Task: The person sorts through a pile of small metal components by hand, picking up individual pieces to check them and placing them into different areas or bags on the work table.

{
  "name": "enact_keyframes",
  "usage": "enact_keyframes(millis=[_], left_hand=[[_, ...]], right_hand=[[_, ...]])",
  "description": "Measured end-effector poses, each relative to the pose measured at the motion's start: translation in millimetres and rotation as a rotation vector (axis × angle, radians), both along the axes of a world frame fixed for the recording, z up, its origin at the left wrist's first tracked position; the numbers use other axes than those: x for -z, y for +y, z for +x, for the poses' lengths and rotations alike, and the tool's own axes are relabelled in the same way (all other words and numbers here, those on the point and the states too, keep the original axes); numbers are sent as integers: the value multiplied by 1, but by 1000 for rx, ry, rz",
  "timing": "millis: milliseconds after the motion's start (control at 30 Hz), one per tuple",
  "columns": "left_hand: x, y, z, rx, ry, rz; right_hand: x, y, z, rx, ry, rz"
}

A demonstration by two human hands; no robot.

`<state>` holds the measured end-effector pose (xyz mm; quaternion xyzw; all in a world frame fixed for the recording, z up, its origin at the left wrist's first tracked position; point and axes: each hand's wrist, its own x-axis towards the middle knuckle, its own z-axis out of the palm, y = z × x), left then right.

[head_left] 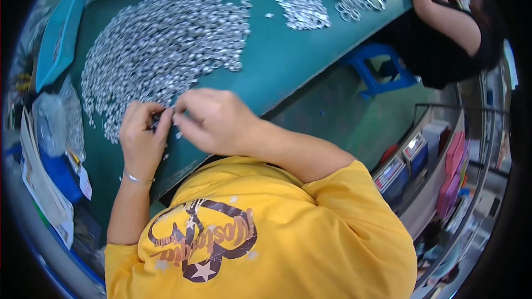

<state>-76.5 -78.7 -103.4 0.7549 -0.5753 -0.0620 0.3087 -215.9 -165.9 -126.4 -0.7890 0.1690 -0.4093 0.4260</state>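
My left hand (139,135), a metal bangle (137,179) at its wrist, is closed in a pinch near the table's front edge. Something small and dark shows between its fingers, too little of it to name. Thumb and fingertips of my right hand (217,120) are pinched together and meet the left fingertips. A tiny pale bit shows there, and I cannot make out what it is. Just beyond both hands spreads a wide heap of small silvery metal pieces (166,44), and a few loose ones lie beside my fingers.
On the green table (266,72), a smaller pile of silvery pieces (306,11) and several metal rings (349,6) lie farther right. A turquoise tray (60,39) and clear plastic bags (50,122) stand at left. Another person (443,27) works at far right, by a blue stool (379,72).
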Motion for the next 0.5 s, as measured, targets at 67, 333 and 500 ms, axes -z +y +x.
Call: enact_keyframes(millis=[67, 333, 500], left_hand=[[4, -2, 0, 25, -26, 8], [5, -5, -1, 10, -89, 53], [7, 9, 14, -155, 396, 57]], right_hand=[[2, 5, -2, -47, -69, 124], [9, -28, -15, -470, -594, 1377], [4, -21, -7, -442, -569, 1263]])
